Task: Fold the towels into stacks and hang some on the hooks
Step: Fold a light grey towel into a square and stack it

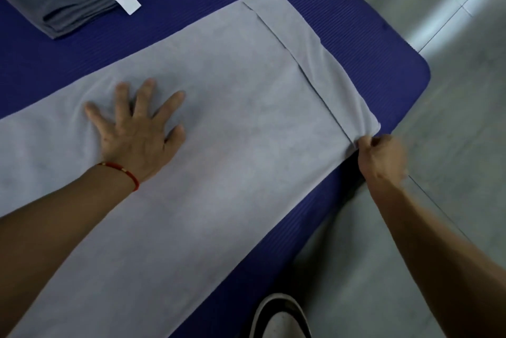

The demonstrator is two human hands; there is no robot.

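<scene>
Lying flat, pale grey towel (232, 124), left hand (137, 129) spread, right hand (380, 157) fingers pinching corner

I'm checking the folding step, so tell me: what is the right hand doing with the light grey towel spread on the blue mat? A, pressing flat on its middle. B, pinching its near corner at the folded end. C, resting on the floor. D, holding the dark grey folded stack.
B: the right hand pinches the corner of the light grey towel by its folded end, while the left hand lies flat on the cloth.
</scene>
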